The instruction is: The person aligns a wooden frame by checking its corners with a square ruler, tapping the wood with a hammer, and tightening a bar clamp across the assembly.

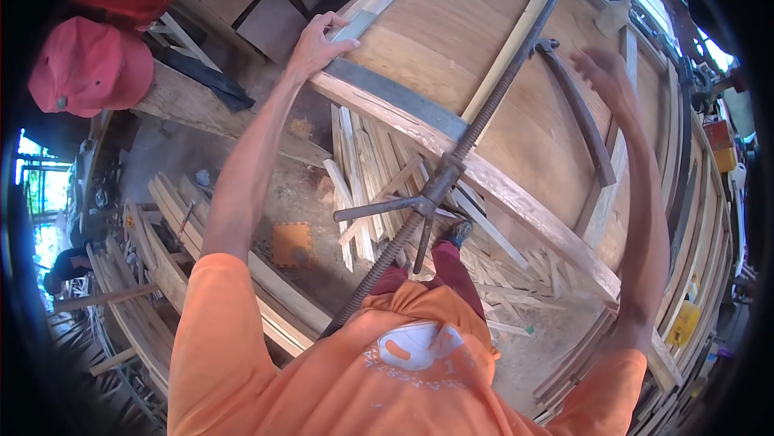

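A large wooden frame [528, 208] with a plywood panel [419, 41] lies in front of me. My left hand [321, 47] grips its near left corner, with thumb and fingers spread around a greyish strip. Across the panel runs a long bar clamp [504, 85] with a threaded screw; its crossed handle [379, 209] sticks out toward my body. To the right of the bar a hammer [582, 113] lies on the plywood, its head close to the clamp. Over the panel just right of the hammer hovers my right hand [603, 75], holding nothing, fingers apart and slightly blurred.
Wood offcuts [367, 166] litter the floor beneath the frame. Long boards [242, 275] are stacked at left, and more timber [685, 234] lines the right side. A red cap [93, 66] rests at upper left. A yellow container [684, 323] stands at right.
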`<action>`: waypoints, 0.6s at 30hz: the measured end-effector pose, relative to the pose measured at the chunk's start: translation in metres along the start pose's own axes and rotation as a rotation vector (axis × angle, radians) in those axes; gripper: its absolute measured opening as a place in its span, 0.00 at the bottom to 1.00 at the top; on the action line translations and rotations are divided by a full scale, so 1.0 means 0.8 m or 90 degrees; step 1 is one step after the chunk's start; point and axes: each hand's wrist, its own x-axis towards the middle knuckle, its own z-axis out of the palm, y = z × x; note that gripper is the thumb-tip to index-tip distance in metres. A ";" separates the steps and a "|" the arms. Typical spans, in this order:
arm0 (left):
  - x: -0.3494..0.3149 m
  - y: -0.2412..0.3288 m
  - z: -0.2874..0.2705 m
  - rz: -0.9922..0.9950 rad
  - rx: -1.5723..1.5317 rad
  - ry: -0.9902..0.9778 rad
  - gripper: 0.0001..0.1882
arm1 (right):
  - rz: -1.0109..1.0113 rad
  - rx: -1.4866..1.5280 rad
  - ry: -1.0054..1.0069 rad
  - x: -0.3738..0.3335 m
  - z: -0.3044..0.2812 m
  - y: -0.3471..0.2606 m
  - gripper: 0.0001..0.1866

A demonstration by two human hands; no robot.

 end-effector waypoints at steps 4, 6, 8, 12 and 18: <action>0.000 0.002 -0.009 0.002 -0.008 -0.030 0.31 | 0.040 -0.009 0.008 -0.057 0.011 -0.008 0.17; 0.000 0.002 -0.012 0.003 -0.017 -0.043 0.32 | -0.013 0.099 -0.025 -0.087 0.032 -0.045 0.15; -0.003 0.003 -0.014 -0.019 -0.013 -0.069 0.32 | -0.067 0.103 -0.098 -0.093 0.050 -0.089 0.15; -0.008 0.010 -0.014 -0.025 -0.004 -0.063 0.32 | -0.253 0.099 -0.092 -0.052 0.149 -0.152 0.14; -0.020 0.032 -0.016 -0.038 0.031 -0.070 0.32 | -0.249 -0.065 -0.453 -0.006 0.207 -0.162 0.09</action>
